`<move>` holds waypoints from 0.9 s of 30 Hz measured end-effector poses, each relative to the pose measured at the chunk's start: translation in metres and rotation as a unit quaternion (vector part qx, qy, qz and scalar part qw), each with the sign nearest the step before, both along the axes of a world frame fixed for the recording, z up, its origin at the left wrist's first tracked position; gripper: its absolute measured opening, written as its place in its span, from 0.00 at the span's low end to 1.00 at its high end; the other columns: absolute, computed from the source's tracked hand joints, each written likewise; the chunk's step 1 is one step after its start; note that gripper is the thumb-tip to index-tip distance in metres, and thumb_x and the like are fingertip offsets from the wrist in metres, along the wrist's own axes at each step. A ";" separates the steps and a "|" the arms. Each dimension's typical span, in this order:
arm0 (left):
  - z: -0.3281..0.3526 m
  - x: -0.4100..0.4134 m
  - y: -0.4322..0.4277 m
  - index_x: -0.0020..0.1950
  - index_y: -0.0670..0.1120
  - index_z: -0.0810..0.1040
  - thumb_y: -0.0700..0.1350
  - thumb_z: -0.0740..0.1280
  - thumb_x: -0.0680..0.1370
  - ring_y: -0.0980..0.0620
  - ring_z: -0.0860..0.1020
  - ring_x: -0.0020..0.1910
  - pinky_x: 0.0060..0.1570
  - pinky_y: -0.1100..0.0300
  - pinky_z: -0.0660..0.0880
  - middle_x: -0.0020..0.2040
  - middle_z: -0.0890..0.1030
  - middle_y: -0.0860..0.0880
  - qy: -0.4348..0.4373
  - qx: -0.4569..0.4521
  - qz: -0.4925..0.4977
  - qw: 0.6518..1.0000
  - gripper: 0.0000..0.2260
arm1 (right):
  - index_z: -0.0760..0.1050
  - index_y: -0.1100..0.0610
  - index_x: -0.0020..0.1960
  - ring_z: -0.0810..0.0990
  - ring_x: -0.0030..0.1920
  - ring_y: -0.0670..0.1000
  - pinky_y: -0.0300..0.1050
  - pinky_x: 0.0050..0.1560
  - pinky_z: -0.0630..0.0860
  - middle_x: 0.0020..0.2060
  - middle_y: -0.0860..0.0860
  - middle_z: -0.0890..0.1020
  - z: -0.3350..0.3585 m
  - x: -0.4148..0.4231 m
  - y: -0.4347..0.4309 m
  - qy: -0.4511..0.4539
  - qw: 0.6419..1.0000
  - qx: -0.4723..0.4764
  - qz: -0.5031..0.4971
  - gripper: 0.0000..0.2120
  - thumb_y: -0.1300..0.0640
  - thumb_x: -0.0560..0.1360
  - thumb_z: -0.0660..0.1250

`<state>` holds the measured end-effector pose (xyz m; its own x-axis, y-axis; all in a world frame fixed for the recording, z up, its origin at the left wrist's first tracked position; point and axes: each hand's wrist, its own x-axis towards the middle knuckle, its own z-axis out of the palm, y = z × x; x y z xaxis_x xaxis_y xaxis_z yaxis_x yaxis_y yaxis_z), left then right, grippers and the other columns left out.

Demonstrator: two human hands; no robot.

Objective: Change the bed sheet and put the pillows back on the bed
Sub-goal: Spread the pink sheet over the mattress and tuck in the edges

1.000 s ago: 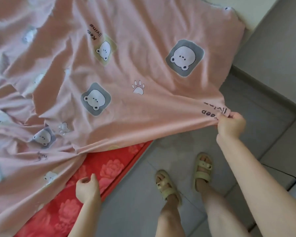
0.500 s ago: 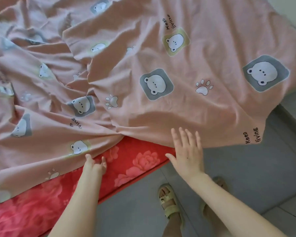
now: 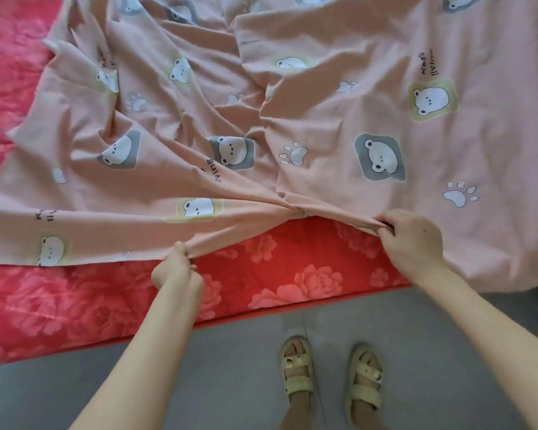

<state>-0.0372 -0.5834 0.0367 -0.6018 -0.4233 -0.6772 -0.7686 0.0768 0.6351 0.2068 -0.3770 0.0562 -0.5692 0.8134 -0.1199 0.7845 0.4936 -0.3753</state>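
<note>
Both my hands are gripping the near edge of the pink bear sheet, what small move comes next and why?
Probably draw the edge toward you and spread your hands. The left hand and right hand grip the pink sheet where it bunches, and the red floral bedding shows uncovered.

Bare forearms (image 3: 156, 352), bare lower legs (image 3: 302, 409); pale yellow-green sandals (image 3: 296, 383), double straps, small buckles.

"Keep living" print, pink sheet (image 3: 330, 119)
</note>
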 end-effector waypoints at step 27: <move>0.282 0.091 -0.147 0.36 0.41 0.76 0.35 0.69 0.74 0.60 0.68 0.15 0.16 0.71 0.60 0.22 0.74 0.50 0.156 0.080 -0.096 0.980 0.08 | 0.58 0.50 0.75 0.72 0.66 0.52 0.46 0.63 0.67 0.67 0.51 0.73 0.207 -0.093 -0.227 0.156 0.882 -0.209 0.393 0.39 0.44 0.71 0.71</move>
